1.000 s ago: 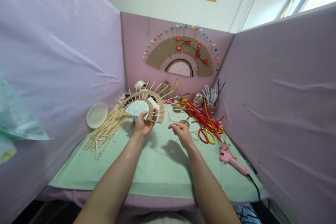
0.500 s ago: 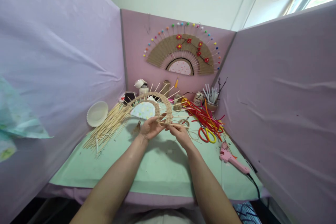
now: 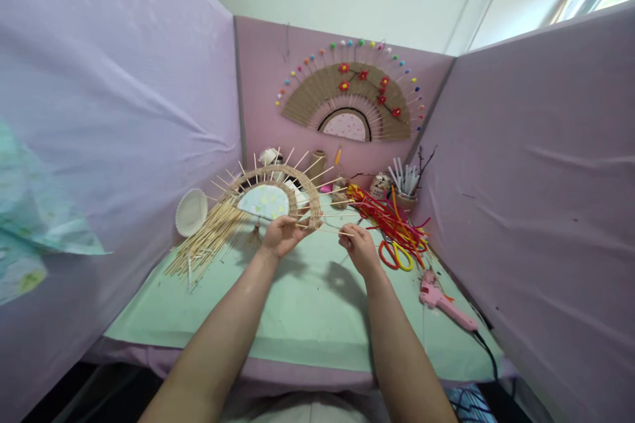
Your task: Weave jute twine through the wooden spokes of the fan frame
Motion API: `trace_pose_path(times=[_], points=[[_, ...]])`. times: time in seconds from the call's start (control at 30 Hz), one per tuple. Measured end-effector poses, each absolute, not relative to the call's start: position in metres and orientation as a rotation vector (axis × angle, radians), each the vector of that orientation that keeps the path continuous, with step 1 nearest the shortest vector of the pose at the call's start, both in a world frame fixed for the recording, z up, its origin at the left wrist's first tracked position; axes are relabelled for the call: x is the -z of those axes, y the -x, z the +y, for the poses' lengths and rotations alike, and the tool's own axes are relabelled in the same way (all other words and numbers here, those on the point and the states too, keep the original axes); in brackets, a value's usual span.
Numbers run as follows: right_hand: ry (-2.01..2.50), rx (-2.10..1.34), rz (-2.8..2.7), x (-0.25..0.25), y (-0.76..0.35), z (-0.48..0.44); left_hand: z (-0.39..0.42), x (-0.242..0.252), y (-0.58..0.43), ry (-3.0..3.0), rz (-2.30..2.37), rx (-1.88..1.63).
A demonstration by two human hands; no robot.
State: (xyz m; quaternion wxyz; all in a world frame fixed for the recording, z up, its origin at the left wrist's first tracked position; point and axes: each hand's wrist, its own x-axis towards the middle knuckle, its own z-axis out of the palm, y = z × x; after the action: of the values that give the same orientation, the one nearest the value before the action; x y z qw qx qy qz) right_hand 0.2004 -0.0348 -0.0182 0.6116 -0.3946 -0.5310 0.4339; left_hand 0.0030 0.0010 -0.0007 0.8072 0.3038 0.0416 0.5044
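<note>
My left hand (image 3: 282, 236) grips the lower right end of a half-round woven fan frame (image 3: 315, 201), raised over the table. Thin wooden sticks fan out from it, with brown twine woven across them in an arched band. At its centre sits a half-disc covered in pale patterned cloth (image 3: 265, 201). To the right, my right hand (image 3: 360, 249) is closed in a pinch, apart from the woven band, on what looks like a thin strand of twine. A stick end lies across its fingertips, and the strand itself is hard to make out.
Loose sticks (image 3: 208, 238) and a white dish (image 3: 191, 213) lie at left. Red and orange pipe cleaners (image 3: 381, 211), scissors (image 3: 395, 255) and a pink glue gun (image 3: 446, 302) are at right. A twine spool (image 3: 317, 165) stands behind; a finished fan (image 3: 347, 96) hangs on the back panel.
My right hand has moved right, away from the fan's edge and my left hand. The fan frame has tilted up slightly, still in my left hand. The whole view has shifted a little.
</note>
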Motion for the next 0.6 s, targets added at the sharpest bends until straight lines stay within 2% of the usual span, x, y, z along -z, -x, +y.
trace_pose_path(times=[0.2,0.47,0.6], points=[[0.849,-0.934,-1.116,0.017,-0.211,-0.037,0.002,0.002,-0.002,-0.694,0.092,-1.05],[1.013,-0.227,-1.168,0.024,-0.202,-0.089,0.003,0.009,-0.01,-0.728,0.115,-0.997],[1.042,-0.252,-1.23,0.032,-0.184,-0.104,0.001,0.008,-0.014,-0.712,0.144,-1.008]])
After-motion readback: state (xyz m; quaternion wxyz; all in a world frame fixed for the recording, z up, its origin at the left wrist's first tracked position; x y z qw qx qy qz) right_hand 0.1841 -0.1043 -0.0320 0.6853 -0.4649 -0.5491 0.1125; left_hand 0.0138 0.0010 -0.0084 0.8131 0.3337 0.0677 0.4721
